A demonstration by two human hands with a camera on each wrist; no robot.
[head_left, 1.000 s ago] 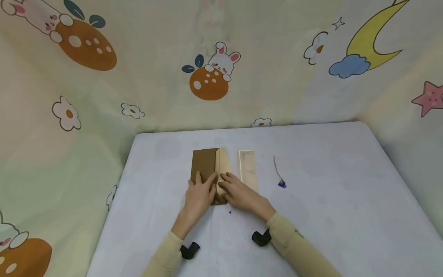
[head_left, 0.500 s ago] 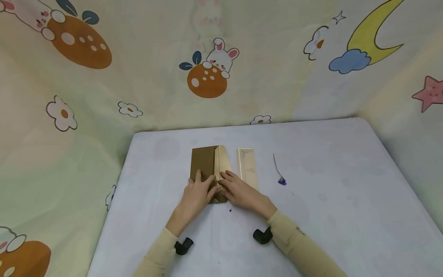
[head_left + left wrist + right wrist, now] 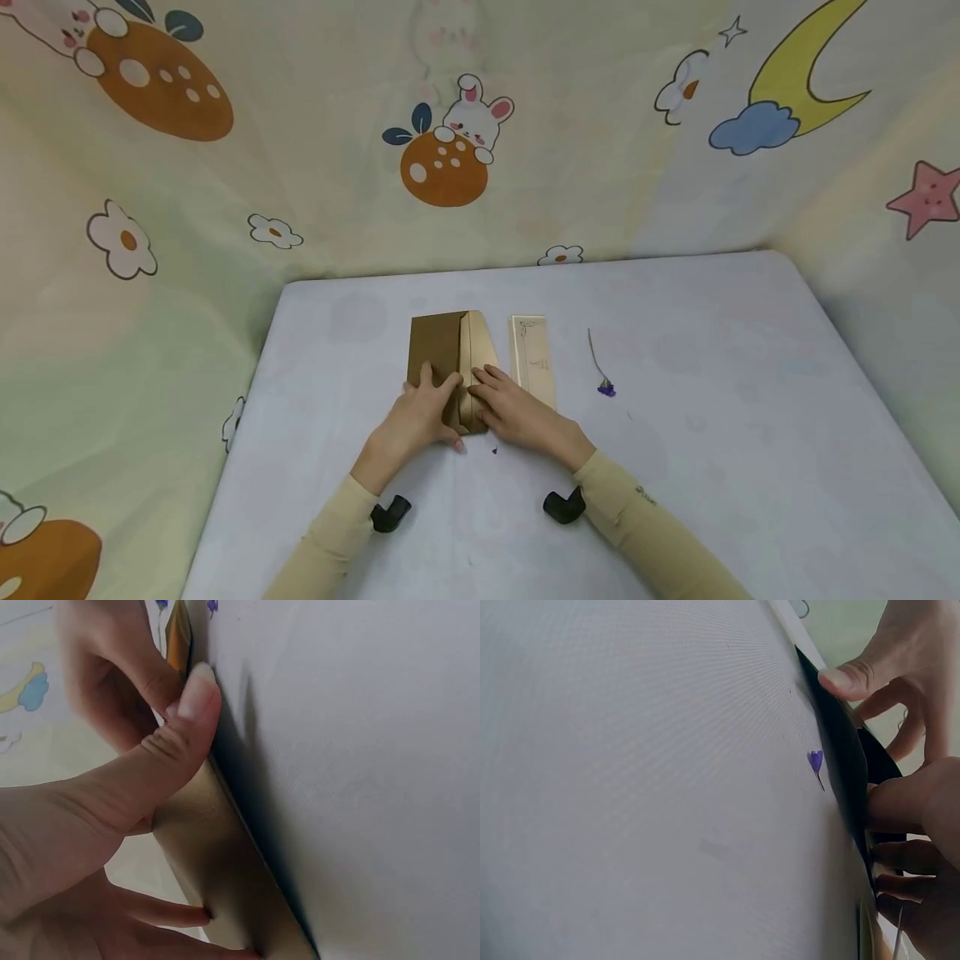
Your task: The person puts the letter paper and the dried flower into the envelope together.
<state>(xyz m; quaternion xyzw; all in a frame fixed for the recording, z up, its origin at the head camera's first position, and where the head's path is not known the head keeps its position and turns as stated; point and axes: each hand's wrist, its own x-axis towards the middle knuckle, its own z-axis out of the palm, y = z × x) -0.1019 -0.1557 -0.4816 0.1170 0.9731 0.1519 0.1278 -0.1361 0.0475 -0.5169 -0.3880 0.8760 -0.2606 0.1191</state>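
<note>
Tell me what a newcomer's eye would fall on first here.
Most likely the left hand and right hand, both touching the brown envelope on the white table. Next, probably the long-stemmed purple flower, right of the cream card. Beyond the table, the yellow moon stands out upper right on the patterned cloth.

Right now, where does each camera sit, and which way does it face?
Head: worn on the head, facing forward and down at the brown envelope; left grip, right grip and sleeves show.
Left wrist: worn there, facing the envelope's edge; both grips show.
Right wrist: worn there, facing across the white table toward the envelope; both grips show.
Head and left wrist views share the envelope.
</note>
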